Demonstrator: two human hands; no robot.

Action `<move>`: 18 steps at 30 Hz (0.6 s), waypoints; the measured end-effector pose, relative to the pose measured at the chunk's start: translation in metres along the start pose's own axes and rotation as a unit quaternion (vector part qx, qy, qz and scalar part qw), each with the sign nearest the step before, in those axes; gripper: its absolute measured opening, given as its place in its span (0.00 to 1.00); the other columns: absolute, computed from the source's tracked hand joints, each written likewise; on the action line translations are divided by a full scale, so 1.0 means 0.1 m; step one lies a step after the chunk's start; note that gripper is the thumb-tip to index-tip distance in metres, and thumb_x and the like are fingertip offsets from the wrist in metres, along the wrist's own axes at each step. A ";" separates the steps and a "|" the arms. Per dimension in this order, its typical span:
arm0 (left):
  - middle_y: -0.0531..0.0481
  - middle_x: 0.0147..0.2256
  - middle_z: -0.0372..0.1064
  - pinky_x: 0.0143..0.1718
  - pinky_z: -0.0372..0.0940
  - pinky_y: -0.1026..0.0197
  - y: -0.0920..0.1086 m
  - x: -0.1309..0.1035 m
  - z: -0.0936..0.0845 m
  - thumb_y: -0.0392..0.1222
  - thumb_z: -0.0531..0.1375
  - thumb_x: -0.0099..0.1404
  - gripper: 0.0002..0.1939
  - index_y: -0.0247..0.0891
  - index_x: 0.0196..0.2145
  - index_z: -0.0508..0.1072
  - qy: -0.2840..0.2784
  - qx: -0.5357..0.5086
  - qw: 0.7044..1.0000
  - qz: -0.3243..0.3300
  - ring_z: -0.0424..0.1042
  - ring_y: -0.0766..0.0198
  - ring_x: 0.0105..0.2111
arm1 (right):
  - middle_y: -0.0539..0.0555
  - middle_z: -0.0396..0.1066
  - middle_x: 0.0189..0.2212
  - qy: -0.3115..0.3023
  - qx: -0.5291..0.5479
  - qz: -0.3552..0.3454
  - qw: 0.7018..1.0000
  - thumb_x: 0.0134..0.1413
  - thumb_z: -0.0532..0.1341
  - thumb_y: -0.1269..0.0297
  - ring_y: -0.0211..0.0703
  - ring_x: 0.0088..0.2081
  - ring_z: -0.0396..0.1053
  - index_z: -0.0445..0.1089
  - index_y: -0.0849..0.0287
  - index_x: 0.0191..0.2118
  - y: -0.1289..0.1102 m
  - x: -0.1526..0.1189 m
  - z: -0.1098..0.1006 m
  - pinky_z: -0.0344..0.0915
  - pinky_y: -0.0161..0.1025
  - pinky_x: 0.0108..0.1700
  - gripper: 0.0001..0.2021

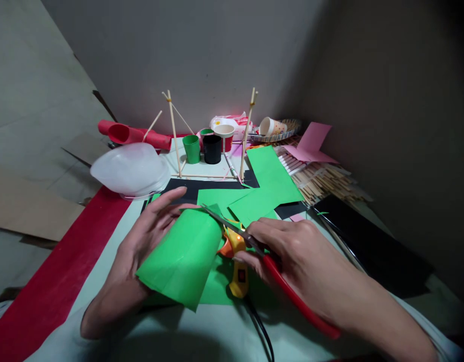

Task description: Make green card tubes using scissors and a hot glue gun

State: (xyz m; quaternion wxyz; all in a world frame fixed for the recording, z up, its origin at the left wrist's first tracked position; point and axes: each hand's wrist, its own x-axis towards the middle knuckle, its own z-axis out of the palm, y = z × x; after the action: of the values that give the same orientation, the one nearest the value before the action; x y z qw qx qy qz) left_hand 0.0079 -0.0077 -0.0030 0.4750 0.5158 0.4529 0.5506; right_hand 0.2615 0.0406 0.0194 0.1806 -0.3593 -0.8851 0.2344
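My left hand (141, 239) grips a sheet of green paper (184, 254) bent into a wide curve, its fingers partly hidden behind it. In my right hand (292, 246) is a pair of scissors (292, 296) with red handles. Their blades lie at the paper's upper right edge; whether they are parted there I cannot tell. Just beyond the blades, a yellow-and-orange glue gun (239, 279) rests on the table with a black cord running toward me. Flat green paper pieces (272, 171) spread over black sheets behind it.
Stick frames (174, 133) stand at the back around a green cup (191, 149), a black cup (212, 149) and a red-and-white cup (225, 133). A translucent plastic lid (128, 168) and red paper rolls (130, 134) are left. Bundled sticks (324, 181) and a glossy black sheet (371, 246) lie right.
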 end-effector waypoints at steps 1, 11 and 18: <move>0.55 0.54 0.76 0.50 0.73 0.69 0.00 0.01 0.00 0.45 0.71 0.59 0.32 0.62 0.60 0.74 -0.001 -0.001 1.000 0.001 0.77 0.58 0.53 | 0.44 0.63 0.26 -0.003 0.003 -0.001 1.000 0.71 0.58 0.62 0.36 0.25 0.54 0.61 0.56 0.30 0.00 0.00 0.00 0.50 0.39 0.31 0.15; 0.52 0.48 0.74 0.44 0.74 0.68 0.02 0.02 -0.12 0.45 0.71 0.58 0.36 0.61 0.63 0.71 -0.009 0.023 0.999 0.026 0.77 0.59 0.46 | 0.45 0.61 0.25 -0.019 -0.051 -0.022 0.998 0.66 0.56 0.72 0.37 0.24 0.48 0.60 0.55 0.31 0.04 -0.01 -0.01 0.47 0.40 0.29 0.11; 0.51 0.50 0.75 0.42 0.75 0.66 0.02 0.05 -0.18 0.44 0.73 0.56 0.36 0.58 0.62 0.73 0.004 0.033 0.999 0.041 0.77 0.57 0.45 | 0.48 0.67 0.27 0.001 -0.122 -0.055 0.991 0.71 0.57 0.64 0.40 0.23 0.60 0.65 0.56 0.34 0.04 0.00 0.01 0.47 0.41 0.29 0.10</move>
State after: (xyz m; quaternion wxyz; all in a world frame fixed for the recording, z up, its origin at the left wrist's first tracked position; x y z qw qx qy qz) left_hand -0.0099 -0.0031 -0.0018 0.4328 0.5475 0.4512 0.5562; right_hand 0.2631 0.0434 0.0165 0.1489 -0.3296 -0.9253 0.1138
